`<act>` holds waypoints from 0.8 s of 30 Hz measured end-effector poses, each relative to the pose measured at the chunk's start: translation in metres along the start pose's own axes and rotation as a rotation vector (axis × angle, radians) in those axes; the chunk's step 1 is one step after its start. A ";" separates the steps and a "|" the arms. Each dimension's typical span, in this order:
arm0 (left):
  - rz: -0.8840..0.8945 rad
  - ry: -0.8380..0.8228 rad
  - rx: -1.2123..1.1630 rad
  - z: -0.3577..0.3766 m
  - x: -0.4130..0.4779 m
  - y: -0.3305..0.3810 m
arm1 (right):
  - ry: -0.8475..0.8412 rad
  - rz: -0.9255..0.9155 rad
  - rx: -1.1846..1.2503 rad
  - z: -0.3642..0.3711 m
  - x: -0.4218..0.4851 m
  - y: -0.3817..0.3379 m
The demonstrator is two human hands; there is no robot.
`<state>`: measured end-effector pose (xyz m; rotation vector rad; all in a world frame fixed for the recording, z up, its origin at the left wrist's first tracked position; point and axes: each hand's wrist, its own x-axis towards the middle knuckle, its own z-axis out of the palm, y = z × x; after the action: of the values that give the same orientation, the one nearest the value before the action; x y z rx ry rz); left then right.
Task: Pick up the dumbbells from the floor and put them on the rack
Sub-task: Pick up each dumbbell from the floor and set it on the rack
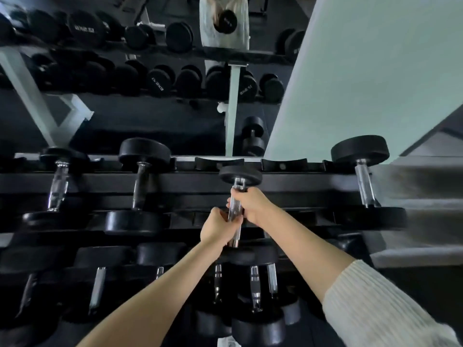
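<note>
I hold a black dumbbell (240,174) with a knurled chrome handle over the top tier of the black rack (190,182). My left hand (216,227) grips the near part of the handle. My right hand (250,204) grips it just beyond, close to the far head. The far head hovers near an empty cradle (219,162) at the rack's back rail. The near head is partly hidden under my wrists.
Other dumbbells rest on the top tier at left (142,186) and right (365,181), and several more on the lower tier (255,296). A mirror behind the rack reflects the rack and a dumbbell on the floor (253,136). A pale wall (363,71) stands at right.
</note>
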<state>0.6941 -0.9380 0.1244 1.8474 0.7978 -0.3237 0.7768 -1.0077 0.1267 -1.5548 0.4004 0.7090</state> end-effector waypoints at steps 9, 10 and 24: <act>-0.061 0.094 -0.025 -0.005 0.085 0.019 | -0.075 0.050 -0.079 0.029 0.084 -0.036; -0.066 0.098 -0.037 -0.006 0.091 0.020 | -0.082 0.054 -0.094 0.032 0.089 -0.039; -0.072 0.035 -0.058 -0.006 0.117 0.010 | -0.107 0.091 -0.219 0.037 0.105 -0.036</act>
<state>0.7865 -0.8916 0.0689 1.7771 0.8906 -0.3115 0.8711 -0.9500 0.0865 -1.7032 0.3232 0.9274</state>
